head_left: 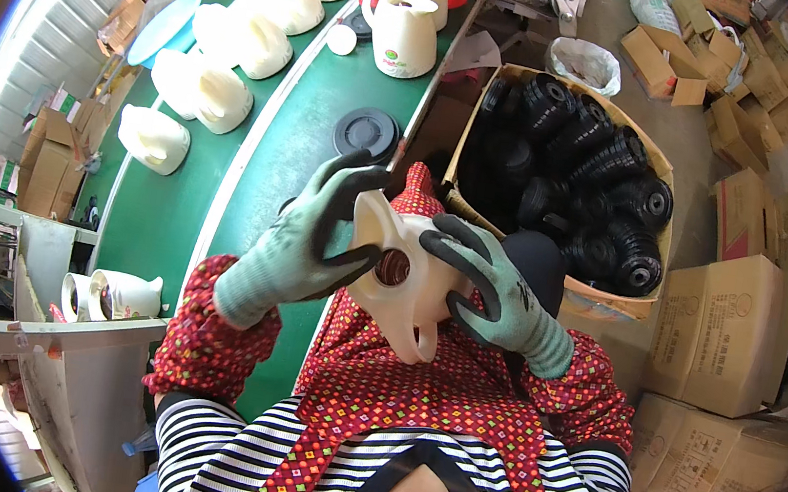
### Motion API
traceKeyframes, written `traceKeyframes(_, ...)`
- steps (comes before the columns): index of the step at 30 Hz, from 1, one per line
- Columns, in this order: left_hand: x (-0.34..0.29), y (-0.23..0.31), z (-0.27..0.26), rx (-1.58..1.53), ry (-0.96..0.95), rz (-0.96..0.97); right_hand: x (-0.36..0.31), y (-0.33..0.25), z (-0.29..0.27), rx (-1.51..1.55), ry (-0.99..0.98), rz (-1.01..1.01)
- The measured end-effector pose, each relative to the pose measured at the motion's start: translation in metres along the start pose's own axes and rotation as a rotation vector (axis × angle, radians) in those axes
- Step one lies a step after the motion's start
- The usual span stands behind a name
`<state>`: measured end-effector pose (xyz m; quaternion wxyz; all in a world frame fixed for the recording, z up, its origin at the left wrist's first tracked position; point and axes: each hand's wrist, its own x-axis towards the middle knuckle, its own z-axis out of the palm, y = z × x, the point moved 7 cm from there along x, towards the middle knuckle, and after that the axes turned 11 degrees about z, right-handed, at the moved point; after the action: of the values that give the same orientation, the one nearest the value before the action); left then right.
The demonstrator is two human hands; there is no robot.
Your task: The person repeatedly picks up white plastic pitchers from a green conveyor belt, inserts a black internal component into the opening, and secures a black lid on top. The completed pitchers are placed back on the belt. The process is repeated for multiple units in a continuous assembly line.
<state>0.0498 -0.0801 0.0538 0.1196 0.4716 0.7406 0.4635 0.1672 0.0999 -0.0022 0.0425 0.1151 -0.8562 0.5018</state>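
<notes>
- The left hand (300, 249) wears a knitted grey-green glove with a black coating over the fingers and palm side.
- The right hand (492, 292) wears a matching glove, with a short ribbed cuff and a small red mark near the wrist.
- Both forearms are covered by red sleeve covers with a small multicoloured diamond pattern, gathered at the ends.
- A black-and-white striped top shows at the upper arms.
- A red patterned apron with straps covers the chest.

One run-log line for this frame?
left hand: grips cream jug shell | right hand: grips it too | black bases: boxed, right
</notes>
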Motion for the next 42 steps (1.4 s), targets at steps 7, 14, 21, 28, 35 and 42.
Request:
traceKeyframes(7, -0.044, -0.005, 0.046, 0.270, -0.258, 0.100, -0.009, -0.008, -0.003, -0.117, -0.049, 0.013)
traceKeyframes(14, -0.033, -0.012, 0.071, 0.273, -0.348, 0.153, -0.009, -0.024, -0.002, -0.361, -0.263, 0.107)
traceKeyframes(21, -0.026, -0.010, 0.075, 0.209, -0.359, 0.252, -0.014, -0.011, 0.009, -0.490, -0.270, 0.141)
traceKeyframes(28, -0.024, -0.009, 0.079, 0.172, -0.227, 0.348, -0.012, -0.014, 0.005, -0.475, -0.230, 0.094)
traceKeyframes(35, -0.019, -0.005, 0.071, 0.029, -0.042, 0.356, -0.012, 0.050, -0.046, 0.890, -0.086, 0.488)
traceKeyframes(42, -0.029, 0.015, 0.087, 0.262, -0.033, 0.583, 0.023, 0.157, 0.012, 1.169, -0.088, 0.803)
